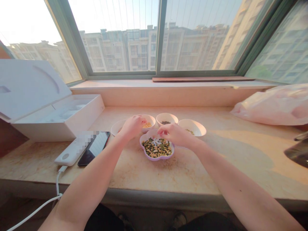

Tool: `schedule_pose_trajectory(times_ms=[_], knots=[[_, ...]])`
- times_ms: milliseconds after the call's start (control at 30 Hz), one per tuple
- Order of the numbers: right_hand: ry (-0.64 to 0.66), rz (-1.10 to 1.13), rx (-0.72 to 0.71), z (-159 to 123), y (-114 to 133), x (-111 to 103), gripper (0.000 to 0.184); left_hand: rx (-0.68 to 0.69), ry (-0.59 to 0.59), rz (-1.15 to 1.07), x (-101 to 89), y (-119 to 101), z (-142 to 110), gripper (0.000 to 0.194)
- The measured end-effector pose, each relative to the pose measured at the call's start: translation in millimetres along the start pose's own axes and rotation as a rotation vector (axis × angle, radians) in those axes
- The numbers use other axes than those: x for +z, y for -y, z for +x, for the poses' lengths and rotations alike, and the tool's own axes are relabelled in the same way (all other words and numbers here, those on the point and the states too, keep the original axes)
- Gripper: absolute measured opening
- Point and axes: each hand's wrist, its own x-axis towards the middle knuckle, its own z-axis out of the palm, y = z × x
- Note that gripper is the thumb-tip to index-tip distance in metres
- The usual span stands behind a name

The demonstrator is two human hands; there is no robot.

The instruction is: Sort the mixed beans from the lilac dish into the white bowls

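Observation:
A lilac flower-shaped dish (157,157) of mixed green, yellow and dark beans sits on the stone sill in front of me. Behind it stand several small white bowls: one at the left (116,127), one with yellow beans (149,123), one with dark beans (166,118) and one with a few greenish beans (193,126). My left hand (132,126) hovers over the yellow-bean bowl, fingers curled in a pinch. My right hand (173,134) hangs over the far edge of the lilac dish, fingertips pinched together. What either pinch holds is too small to see.
A black phone (95,148) and a white power bank (75,149) with a white cable lie at the left. An open white box (60,117) stands behind them. A pink plastic bag (274,106) lies at the right, a dark object (298,150) at the right edge.

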Motion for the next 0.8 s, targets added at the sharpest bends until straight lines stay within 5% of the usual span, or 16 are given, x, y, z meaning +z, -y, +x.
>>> schedule_pose_trajectory(times_ms=[267, 800], knots=[[0.201, 0.041, -0.021, -5, 7, 7, 0.029, -0.019, 0.030, 0.110, -1.4, -3, -3, 0.033], [0.298, 0.070, -0.112, -5, 8, 12, 0.028, -0.011, 0.029, 0.148, -0.2, -8, -4, 0.034]])
